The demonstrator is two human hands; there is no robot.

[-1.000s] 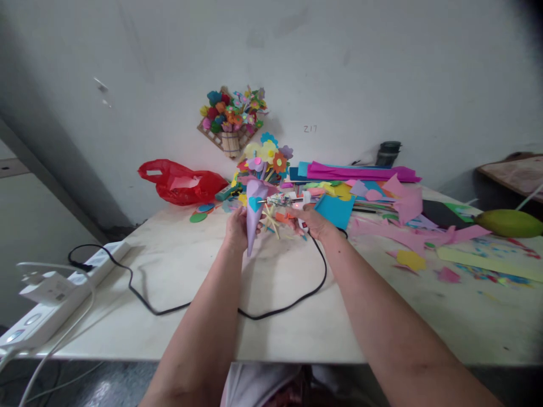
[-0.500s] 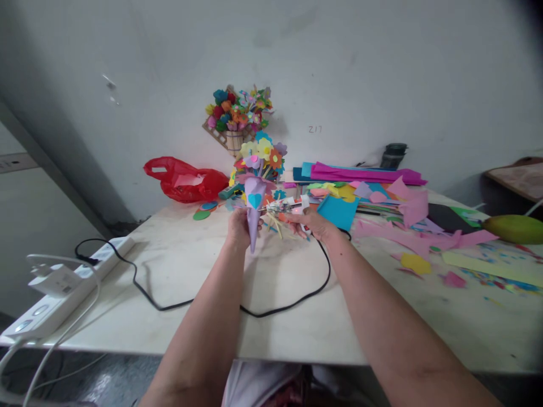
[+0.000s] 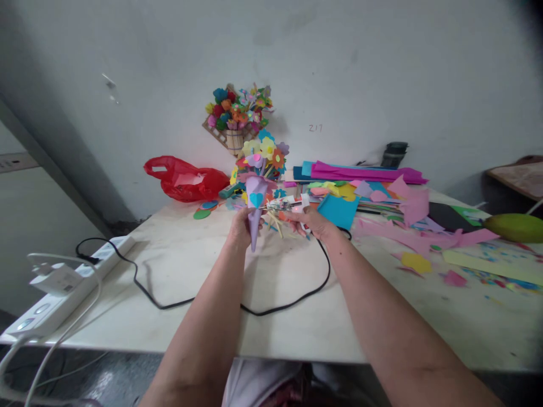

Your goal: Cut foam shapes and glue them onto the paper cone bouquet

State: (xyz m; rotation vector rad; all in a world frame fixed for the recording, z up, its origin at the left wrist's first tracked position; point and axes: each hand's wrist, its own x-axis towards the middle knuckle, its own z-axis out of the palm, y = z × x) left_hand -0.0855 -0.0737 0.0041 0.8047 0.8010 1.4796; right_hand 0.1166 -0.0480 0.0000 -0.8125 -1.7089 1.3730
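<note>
My left grip [image 3: 240, 227] is clenched around the purple paper cone [image 3: 254, 215], held upright above the surface [image 3: 212, 316] with paper flowers [image 3: 265, 154] at its mouth. My right grip [image 3: 316, 223] grasps the glue gun [image 3: 292, 204], its nozzle just beside the cone; its black cord [image 3: 297, 297] trails across the surface.

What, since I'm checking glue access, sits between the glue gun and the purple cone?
Nothing visible: the glue gun in the right hand points at the purple cone in the left hand.
</note>
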